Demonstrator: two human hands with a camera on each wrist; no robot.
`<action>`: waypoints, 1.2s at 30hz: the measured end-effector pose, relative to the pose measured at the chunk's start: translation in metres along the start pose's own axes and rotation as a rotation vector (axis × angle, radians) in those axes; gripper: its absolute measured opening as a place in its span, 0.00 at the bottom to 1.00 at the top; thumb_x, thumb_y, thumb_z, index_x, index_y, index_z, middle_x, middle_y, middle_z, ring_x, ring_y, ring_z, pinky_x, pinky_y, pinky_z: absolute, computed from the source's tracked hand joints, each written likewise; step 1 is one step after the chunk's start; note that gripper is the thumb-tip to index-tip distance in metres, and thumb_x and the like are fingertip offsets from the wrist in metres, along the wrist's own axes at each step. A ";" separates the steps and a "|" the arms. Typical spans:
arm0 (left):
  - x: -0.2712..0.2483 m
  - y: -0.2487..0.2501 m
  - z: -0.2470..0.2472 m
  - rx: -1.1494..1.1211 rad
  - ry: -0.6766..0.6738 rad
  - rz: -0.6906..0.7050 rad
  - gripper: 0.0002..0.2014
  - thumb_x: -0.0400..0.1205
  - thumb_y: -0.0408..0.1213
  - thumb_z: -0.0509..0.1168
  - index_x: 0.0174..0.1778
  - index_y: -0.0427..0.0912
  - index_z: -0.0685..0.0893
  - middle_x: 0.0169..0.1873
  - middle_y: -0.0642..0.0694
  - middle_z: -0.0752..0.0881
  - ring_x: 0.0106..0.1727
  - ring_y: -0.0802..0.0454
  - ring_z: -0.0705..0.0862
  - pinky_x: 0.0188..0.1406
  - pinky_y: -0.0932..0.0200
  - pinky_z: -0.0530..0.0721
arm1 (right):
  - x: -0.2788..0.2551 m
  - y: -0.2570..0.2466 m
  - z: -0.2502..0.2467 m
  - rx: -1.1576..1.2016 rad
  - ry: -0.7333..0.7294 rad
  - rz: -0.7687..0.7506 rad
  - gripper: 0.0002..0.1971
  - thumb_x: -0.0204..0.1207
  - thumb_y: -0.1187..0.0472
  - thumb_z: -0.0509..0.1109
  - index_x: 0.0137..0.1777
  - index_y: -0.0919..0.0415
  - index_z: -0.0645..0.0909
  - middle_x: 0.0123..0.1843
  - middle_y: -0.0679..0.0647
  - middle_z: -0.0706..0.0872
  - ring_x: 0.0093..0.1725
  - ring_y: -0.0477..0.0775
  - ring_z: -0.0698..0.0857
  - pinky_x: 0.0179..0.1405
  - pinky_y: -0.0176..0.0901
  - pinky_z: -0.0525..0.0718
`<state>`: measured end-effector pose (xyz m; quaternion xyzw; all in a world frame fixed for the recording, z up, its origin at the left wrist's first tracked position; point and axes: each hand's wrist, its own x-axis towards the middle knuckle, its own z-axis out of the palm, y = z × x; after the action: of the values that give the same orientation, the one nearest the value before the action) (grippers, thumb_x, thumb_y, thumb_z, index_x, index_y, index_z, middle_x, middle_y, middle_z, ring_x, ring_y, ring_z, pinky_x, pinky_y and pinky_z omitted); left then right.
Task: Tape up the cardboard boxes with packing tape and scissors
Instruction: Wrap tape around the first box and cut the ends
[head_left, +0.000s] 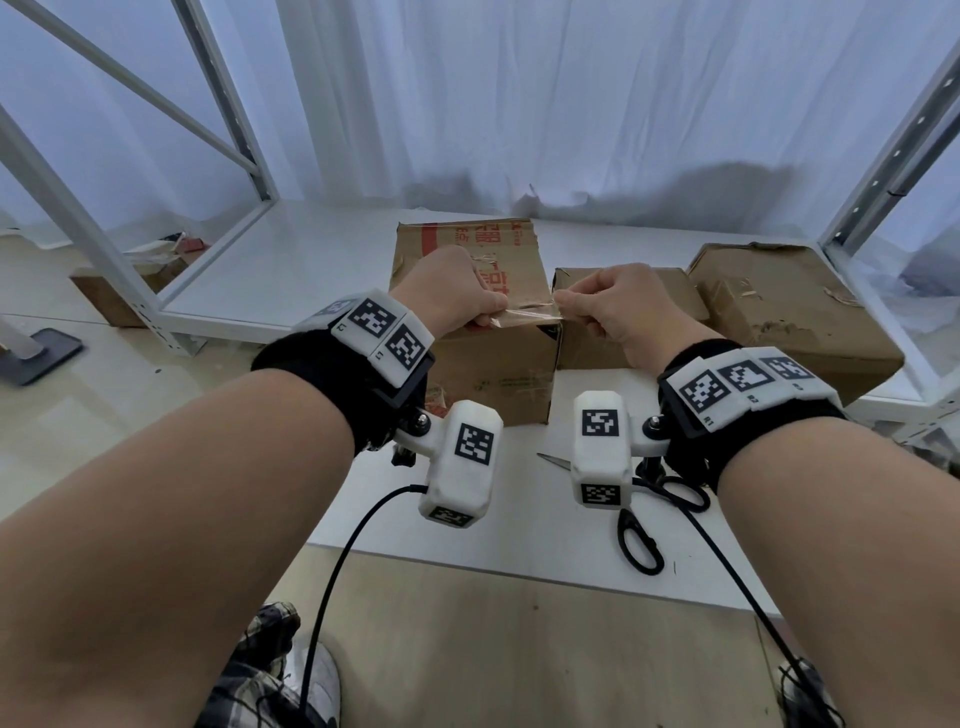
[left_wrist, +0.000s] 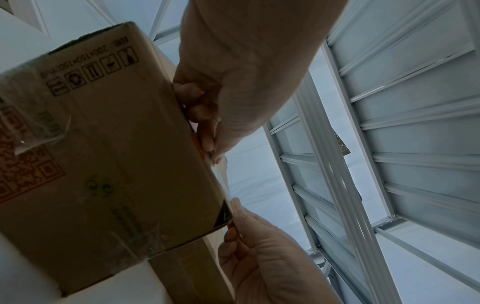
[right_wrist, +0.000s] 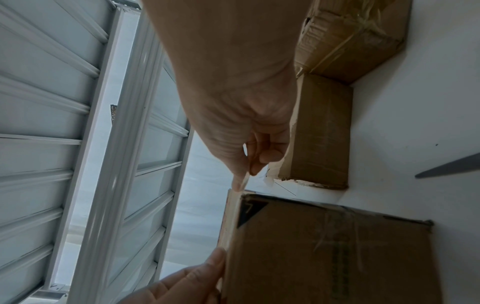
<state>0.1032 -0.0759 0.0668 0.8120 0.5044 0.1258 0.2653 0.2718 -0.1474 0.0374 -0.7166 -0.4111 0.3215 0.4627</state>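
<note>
Mid-frame in the head view, the left hand and right hand each pinch an end of a clear strip of tape stretched over the near top edge of the printed cardboard box, with scissors lying lower right on the white table.

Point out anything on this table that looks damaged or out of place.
The rightmost box is battered: its top is torn and creased, with loose strips of old tape curling off. The middle box has a ragged edge. The scissors lie near the table's front edge, partly under the right wrist.
</note>
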 end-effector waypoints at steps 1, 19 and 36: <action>0.000 0.000 0.000 0.015 0.002 0.004 0.16 0.80 0.45 0.70 0.45 0.33 0.90 0.40 0.43 0.89 0.43 0.53 0.85 0.34 0.66 0.75 | 0.000 0.001 0.001 0.016 -0.011 0.008 0.05 0.76 0.63 0.75 0.41 0.63 0.83 0.33 0.55 0.83 0.27 0.45 0.77 0.23 0.29 0.76; -0.008 0.004 -0.001 0.051 0.022 0.073 0.13 0.81 0.45 0.68 0.47 0.37 0.81 0.50 0.39 0.88 0.49 0.49 0.81 0.34 0.66 0.71 | -0.004 0.005 0.007 -0.017 0.144 -0.015 0.05 0.81 0.69 0.65 0.52 0.66 0.82 0.41 0.58 0.86 0.36 0.50 0.85 0.34 0.36 0.86; -0.013 0.000 0.001 0.046 0.076 0.071 0.16 0.80 0.45 0.69 0.53 0.36 0.80 0.54 0.41 0.85 0.57 0.46 0.82 0.48 0.57 0.77 | -0.021 -0.011 0.016 -0.306 -0.012 -0.086 0.14 0.80 0.55 0.70 0.51 0.68 0.89 0.45 0.62 0.90 0.44 0.59 0.91 0.51 0.54 0.89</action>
<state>0.0975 -0.0876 0.0663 0.8300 0.4878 0.1543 0.2223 0.2454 -0.1570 0.0431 -0.7584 -0.4885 0.2394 0.3590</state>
